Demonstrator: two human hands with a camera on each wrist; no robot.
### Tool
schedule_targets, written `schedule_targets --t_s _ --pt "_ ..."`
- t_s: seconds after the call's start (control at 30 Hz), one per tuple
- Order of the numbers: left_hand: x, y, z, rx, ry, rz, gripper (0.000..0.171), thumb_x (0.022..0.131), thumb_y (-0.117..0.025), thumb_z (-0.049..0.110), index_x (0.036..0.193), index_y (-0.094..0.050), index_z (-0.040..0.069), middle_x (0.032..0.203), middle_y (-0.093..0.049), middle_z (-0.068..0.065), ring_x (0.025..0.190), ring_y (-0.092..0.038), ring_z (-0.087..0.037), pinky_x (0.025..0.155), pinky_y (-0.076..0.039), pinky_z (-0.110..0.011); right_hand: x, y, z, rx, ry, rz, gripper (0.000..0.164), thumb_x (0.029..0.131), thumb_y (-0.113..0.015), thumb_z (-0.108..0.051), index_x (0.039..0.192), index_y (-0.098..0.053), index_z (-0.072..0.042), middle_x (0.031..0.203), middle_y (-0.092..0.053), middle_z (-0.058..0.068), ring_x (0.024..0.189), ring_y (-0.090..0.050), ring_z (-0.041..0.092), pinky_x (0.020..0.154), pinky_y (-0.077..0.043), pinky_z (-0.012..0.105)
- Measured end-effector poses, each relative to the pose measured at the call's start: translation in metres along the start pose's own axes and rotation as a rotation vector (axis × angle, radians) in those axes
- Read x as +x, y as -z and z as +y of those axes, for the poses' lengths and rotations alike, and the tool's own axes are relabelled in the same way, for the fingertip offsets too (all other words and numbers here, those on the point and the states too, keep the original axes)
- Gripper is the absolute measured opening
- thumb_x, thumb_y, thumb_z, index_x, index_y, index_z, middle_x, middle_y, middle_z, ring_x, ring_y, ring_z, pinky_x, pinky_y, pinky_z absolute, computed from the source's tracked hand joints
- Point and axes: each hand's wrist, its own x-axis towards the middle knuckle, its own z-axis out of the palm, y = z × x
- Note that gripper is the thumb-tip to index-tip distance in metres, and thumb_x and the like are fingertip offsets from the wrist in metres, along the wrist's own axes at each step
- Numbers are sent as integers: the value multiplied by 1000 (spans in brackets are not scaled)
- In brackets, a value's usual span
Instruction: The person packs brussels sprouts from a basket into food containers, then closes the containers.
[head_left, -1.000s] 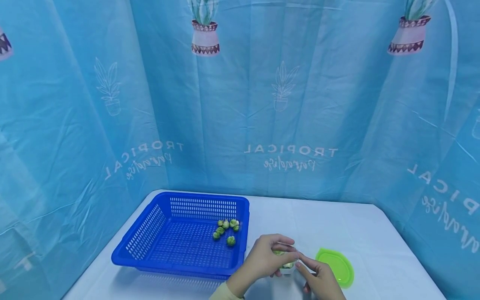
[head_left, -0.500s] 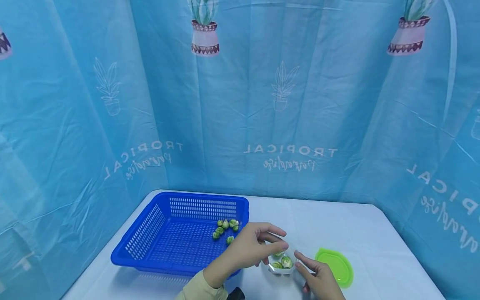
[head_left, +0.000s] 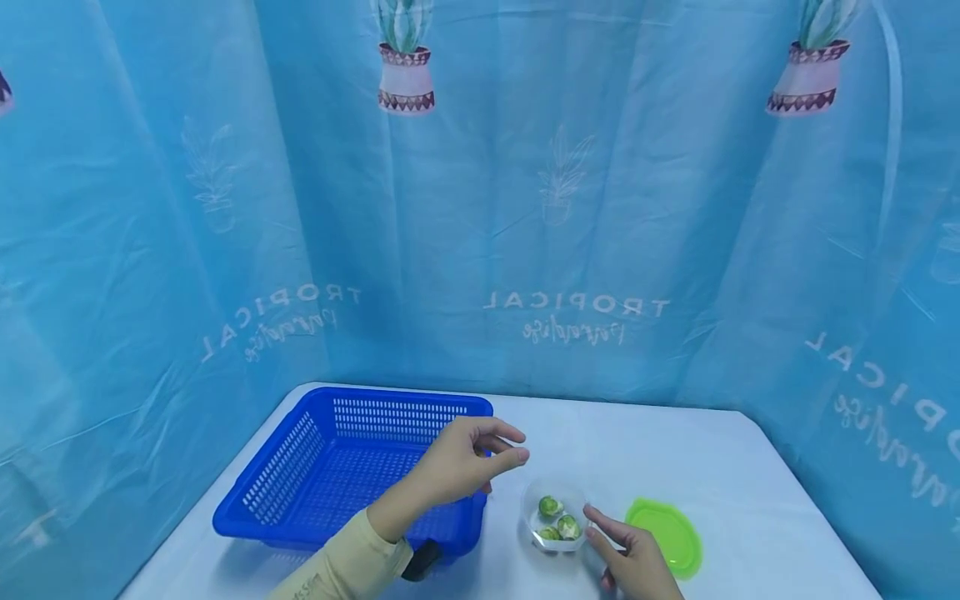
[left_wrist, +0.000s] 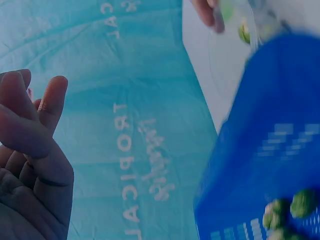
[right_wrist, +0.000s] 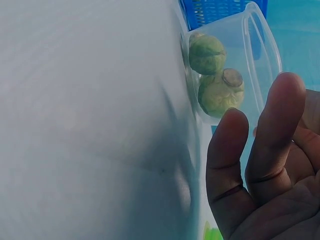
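A small clear plastic container stands on the table with three Brussels sprouts in it. My right hand is at its right side, thumb and index fingertips right at the rim and wall. In the right wrist view these fingers are extended along the container wall, not curled round it. My left hand hovers over the right side of the blue basket, fingers loosely bent, holding nothing. More Brussels sprouts lie in the basket, hidden behind the left hand in the head view.
A green lid lies on the white table to the right of the container, close to my right hand. Blue printed curtains stand behind the table and at both sides.
My left hand has drawn away from the container, moving left and up to the basket. The three sprouts in the container have come into full sight. My right hand has hardly moved.
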Motion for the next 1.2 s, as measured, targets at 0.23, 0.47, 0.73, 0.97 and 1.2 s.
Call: schedule_targets --t_s 0.23,0.47,0.73,0.97,1.2 --pt "12 27 -14 70 64 31 36 83 -66 51 109 -66 26 93 -72 1 47 -56 -20 46 -50 -35 -4 -1 -4 12 10 -1 55 87 -62 -46 133 -55 -15 134 -57 12 48 -57 17 47 -48 30" --pt "28 43 -32 106 116 21 41 82 -66 52 112 -66 23 101 -71 -7 59 -61 -23 49 -51 -33 -4 0 -5 12 -14 0 54 87 -62 -46 132 -56 -17 134 -56 12 48 -57 17 47 -48 30" --pt "41 60 -58 61 145 -7 38 84 -67 47 114 -65 24 99 -71 1 47 -49 -19 44 -44 -30 -3 0 -2 20 1 -10 55 87 -62 -46 133 -55 -16 134 -56 12 47 -56 17 47 -48 30" --pt "51 76 -88 -26 176 7 44 85 -67 41 122 -62 17 105 -72 -3 47 -49 -14 44 -43 -27 -3 0 -2 10 19 -7 55 87 -63 -46 133 -55 -16 132 -57 13 46 -56 17 46 -47 30" --pt "55 77 -117 17 221 -55 41 84 -70 39 120 -62 20 105 -71 -4 50 -51 -13 45 -44 -27 -3 0 -2 9 7 -6 57 86 -62 -47 133 -54 -15 135 -55 12 47 -56 17 47 -48 30"
